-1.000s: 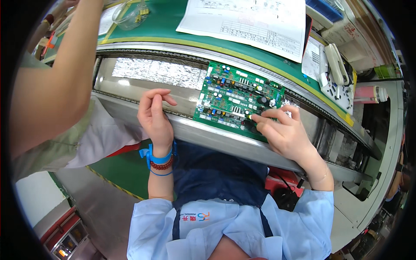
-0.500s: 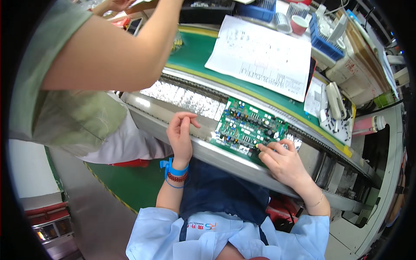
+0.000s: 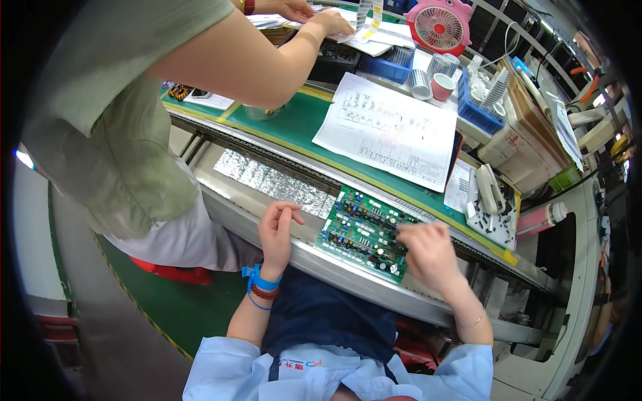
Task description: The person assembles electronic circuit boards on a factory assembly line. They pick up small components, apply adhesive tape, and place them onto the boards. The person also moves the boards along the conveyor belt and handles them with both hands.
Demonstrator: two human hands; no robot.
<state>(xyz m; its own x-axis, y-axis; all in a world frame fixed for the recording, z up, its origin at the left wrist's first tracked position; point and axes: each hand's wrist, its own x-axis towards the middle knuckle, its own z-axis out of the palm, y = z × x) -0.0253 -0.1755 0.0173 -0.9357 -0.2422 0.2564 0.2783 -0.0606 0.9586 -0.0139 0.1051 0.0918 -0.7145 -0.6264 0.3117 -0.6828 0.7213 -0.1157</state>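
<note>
A green circuit board [image 3: 364,230], crowded with small black, blue and white parts, lies on the conveyor line in front of me. My right hand [image 3: 431,252] is over the board's right end, bent at the fingers and smeared by motion. Whether anything is between those fingers cannot be made out. To the left of the board, my left hand [image 3: 275,227] rests at the conveyor's near rail, empty, its fingers loosely bent and a little apart. A blue strap and red beads circle that wrist.
Beyond the conveyor lies a printed drawing sheet [image 3: 388,130] on a green bench. At right are a tray of small black parts [image 3: 493,224], a blue basket [image 3: 478,107] and a pink fan [image 3: 439,28]. A co-worker's arm [image 3: 241,63] reaches across at left, handling papers.
My right hand has lifted from the board's near right part and blurs. My left hand stays by the rail. The view has shifted; the co-worker's hands now show at the papers.
</note>
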